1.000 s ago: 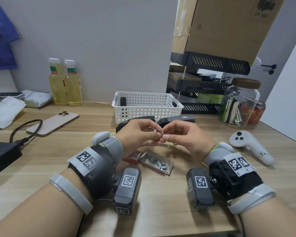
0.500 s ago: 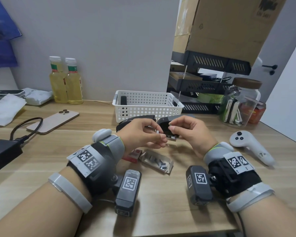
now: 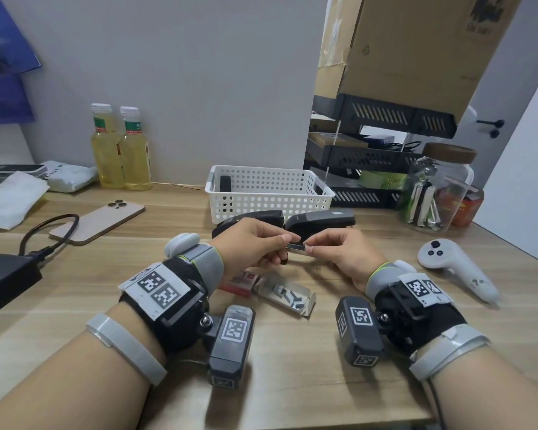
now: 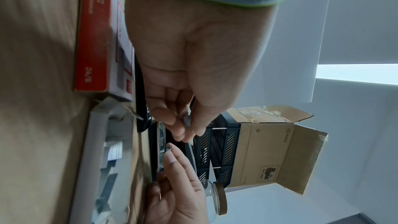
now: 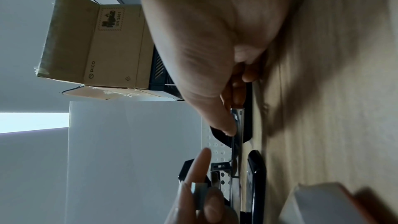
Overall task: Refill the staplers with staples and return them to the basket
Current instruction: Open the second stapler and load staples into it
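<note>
Two black staplers lie in front of the white basket (image 3: 271, 198): the left stapler (image 3: 255, 219) and the right stapler (image 3: 322, 220). My left hand (image 3: 284, 242) pinches a short silver staple strip (image 5: 199, 194) between thumb and fingers, just left of the right stapler's nose. My right hand (image 3: 311, 248) pinches the silver magazine rail (image 5: 238, 140) that sticks out of that stapler's front. The fingertips of both hands nearly meet. A red staple box (image 3: 241, 282) and its open inner tray (image 3: 288, 294) with loose strips lie on the table under my wrists.
A dark object (image 3: 225, 183) stands in the basket's left end. A phone (image 3: 98, 220), a black adapter with its cable (image 3: 7, 279) and two bottles (image 3: 120, 150) are on the left. A white controller (image 3: 457, 268), a glass jar (image 3: 435, 193) and black shelf trays (image 3: 370, 156) are on the right.
Both hands had been pinching the staples together near me. My right hand went forward to the right stapler and now pinches its rail; my left hand followed with the staple strip.
</note>
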`<move>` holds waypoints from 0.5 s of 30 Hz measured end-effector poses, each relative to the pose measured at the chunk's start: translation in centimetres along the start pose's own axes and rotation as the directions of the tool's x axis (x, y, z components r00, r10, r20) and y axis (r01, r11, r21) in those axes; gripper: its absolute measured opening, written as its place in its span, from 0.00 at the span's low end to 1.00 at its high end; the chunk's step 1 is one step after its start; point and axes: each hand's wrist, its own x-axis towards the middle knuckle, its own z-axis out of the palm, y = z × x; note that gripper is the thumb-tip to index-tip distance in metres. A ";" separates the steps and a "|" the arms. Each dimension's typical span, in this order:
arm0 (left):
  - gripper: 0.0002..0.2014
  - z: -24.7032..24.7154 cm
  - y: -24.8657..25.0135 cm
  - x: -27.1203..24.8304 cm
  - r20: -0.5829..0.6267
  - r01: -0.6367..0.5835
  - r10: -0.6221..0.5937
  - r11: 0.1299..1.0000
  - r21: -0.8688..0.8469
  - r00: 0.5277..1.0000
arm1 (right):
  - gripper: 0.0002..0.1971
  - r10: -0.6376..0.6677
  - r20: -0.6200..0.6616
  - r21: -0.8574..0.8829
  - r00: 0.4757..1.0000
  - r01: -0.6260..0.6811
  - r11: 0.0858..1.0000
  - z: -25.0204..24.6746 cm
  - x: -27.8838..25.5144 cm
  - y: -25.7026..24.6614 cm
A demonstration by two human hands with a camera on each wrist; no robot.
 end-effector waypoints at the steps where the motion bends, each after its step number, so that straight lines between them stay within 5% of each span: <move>1: 0.12 0.0 0.0 0.0 0.005 0.006 -0.006 1.000 0.000 1.000 | 0.04 0.002 -0.002 -0.005 1.000 -0.002 1.000 0.0 0.1 0.1; 9: 0.14 0.2 -0.1 -0.1 0.113 0.044 -0.033 0.995 -0.089 0.993 | 0.04 -0.005 0.001 -0.015 1.000 0.005 1.000 0.0 0.2 0.2; 15: 0.06 0.2 -0.5 -0.1 0.080 -0.001 0.007 0.998 -0.070 0.997 | 0.05 -0.006 -0.002 -0.033 1.000 0.006 0.999 0.0 0.4 0.5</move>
